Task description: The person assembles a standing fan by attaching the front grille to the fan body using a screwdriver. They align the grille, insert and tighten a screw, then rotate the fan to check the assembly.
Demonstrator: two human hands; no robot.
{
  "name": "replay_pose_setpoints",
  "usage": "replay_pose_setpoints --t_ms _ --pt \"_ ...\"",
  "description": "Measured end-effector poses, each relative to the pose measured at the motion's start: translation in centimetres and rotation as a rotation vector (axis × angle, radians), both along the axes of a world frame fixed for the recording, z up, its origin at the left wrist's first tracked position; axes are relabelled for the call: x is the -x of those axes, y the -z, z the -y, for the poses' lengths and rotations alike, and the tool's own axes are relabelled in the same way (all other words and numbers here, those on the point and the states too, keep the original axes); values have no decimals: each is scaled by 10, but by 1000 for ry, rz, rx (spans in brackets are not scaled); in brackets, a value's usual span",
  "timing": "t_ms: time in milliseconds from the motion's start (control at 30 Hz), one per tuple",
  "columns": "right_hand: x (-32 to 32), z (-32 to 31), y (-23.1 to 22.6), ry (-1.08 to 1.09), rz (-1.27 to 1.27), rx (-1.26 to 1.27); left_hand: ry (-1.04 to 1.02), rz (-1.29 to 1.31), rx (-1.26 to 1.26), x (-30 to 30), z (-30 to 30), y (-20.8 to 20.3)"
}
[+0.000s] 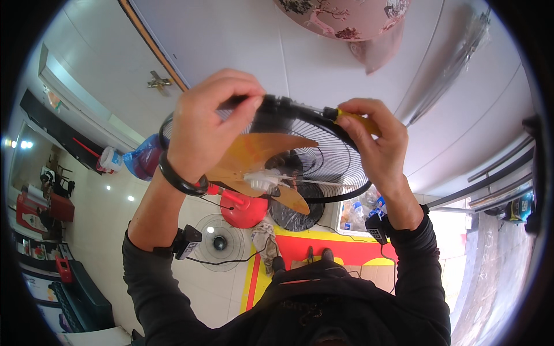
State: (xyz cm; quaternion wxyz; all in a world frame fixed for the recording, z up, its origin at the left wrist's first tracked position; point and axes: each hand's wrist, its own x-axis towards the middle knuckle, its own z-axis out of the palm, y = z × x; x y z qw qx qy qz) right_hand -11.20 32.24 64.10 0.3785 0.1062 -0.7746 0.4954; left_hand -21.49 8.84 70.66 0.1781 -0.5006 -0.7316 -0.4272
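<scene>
An electric fan with golden, see-through blades (262, 149) and a white hub (259, 181) is raised in front of me, tilted. Around the blades runs its black wire guard (340, 158). My left hand (210, 124) is closed at the guard's upper rim, thumb and forefinger pinched by a black clip-like part (280, 104). Its fingers partly hide what they pinch. In my right hand (378, 138) is a yellow-and-black screwdriver (359, 119), held level. Its shaft points left along the rim to the black part.
A round wire fan grille (219, 245) lies on the tiled floor beside a red round object (245, 210) and a black plastic-covered round thing (297, 213). At the right stands a white box (353, 216) of bottles. A cloth (264, 248) lies near my feet. A patterned pink object (346, 17) is overhead.
</scene>
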Motion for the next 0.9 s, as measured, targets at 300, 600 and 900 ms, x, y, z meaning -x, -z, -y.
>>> replay_pose_setpoints --t_ms 300,600,900 --pt "1 -4 0 -53 -42 55 -29 -4 81 -6 3 -4" --pt "-8 -15 -6 30 103 -152 -103 -153 -47 -2 21 0" --pt "-18 -7 3 18 199 -238 -193 -137 34 7 41 18"
